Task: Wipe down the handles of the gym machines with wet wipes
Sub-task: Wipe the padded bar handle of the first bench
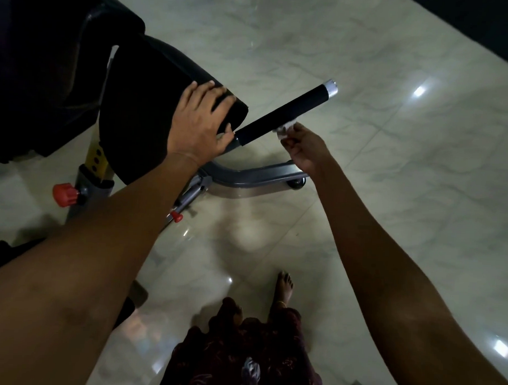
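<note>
Right hand [302, 148]: fingers pinch a white wet wipe [285, 129] against the black foam handle [281, 114].
Left hand [202, 123]: fingers spread flat on the black seat pad [152, 102].

Glossy pale marble-tile floor [362, 196] fills the frame. Grey machine base [256, 175] with small wheel [296, 183] rests centre. Bare foot [284, 288] lower centre.
</note>
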Demonstrator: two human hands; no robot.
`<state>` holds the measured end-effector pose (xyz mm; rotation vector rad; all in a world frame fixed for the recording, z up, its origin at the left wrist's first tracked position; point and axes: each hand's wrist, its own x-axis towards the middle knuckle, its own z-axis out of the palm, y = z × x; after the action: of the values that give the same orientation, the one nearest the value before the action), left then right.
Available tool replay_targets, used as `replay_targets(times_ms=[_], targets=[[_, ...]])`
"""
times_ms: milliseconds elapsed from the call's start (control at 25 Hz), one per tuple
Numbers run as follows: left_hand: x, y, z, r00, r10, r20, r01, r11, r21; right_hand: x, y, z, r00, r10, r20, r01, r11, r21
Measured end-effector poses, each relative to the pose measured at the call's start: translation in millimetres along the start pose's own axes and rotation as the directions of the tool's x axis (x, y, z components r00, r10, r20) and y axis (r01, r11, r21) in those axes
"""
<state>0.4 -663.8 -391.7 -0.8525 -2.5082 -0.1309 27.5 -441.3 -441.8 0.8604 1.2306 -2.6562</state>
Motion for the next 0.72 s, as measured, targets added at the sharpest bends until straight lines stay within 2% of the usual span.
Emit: replay_targets(times_ms=[240, 320, 440, 600, 720], targets=[[-1, 0, 1, 1.000, 0.003, 0.022, -0.003, 1.000, 0.004, 3, -23, -4, 0.999, -0.031, 0.028, 0.024, 0.969, 0.244], [-1, 0, 0, 1.000, -0.004, 0.026, 0.004, 1.000, 0.007, 3, -15, 4, 0.998, -0.047, 0.035, 0.038, 0.974, 0.222], [-1, 0, 0, 1.000, -0.006, 0.031, 0.006, 1.000, 0.007, 0, -8, -6, 0.995, -0.080, -0.055, 0.087, 0.985, 0.152], [1, 3, -1, 1.000, -0.008, 0.028, 0.007, 1.000, 0.017, 11, -30, -13, 0.978, -0.162, -0.130, 0.187, 0.960, 0.210], [-1, 2, 2, 1.000, -0.009, 0.000, 0.009, 0.999, 0.041, 9, -27, -7, 0.992, -0.105, -0.076, 0.109, 0.993, 0.042]])
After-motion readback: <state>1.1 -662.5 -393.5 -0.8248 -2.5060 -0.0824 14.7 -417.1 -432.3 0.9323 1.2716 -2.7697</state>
